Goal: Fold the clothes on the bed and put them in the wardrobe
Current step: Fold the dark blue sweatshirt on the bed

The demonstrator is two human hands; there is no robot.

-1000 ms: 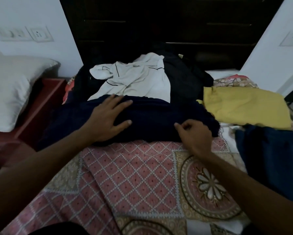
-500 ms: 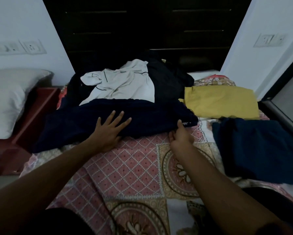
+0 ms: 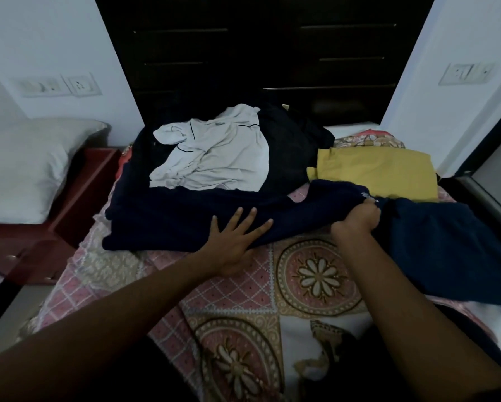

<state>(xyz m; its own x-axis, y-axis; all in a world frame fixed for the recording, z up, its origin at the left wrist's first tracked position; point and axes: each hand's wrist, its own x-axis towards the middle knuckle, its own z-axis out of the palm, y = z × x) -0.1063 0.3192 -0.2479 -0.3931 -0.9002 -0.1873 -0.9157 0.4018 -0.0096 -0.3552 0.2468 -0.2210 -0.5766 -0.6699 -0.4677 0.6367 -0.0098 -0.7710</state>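
Observation:
A dark navy garment (image 3: 168, 221) lies stretched across the patterned bedspread (image 3: 243, 291). My left hand (image 3: 237, 242) rests flat with fingers spread on its near edge. My right hand (image 3: 356, 220) is closed around the garment's right end, which is lifted and pulled toward the right. Behind it lie a crumpled white garment (image 3: 214, 152) on top of a black pile (image 3: 292, 140). A folded yellow garment (image 3: 379, 172) and a folded blue garment (image 3: 446, 250) lie on the right.
A dark wardrobe (image 3: 258, 53) stands behind the bed. A white pillow (image 3: 23, 169) sits on a red wooden side unit (image 3: 78, 192) to the left. White walls with switch plates (image 3: 60, 85) flank the wardrobe. A dark frame runs along the right edge.
My right hand has closed on the navy garment's right end and pulled it to the right. My left hand stays flat on the near edge. The camera has shifted back.

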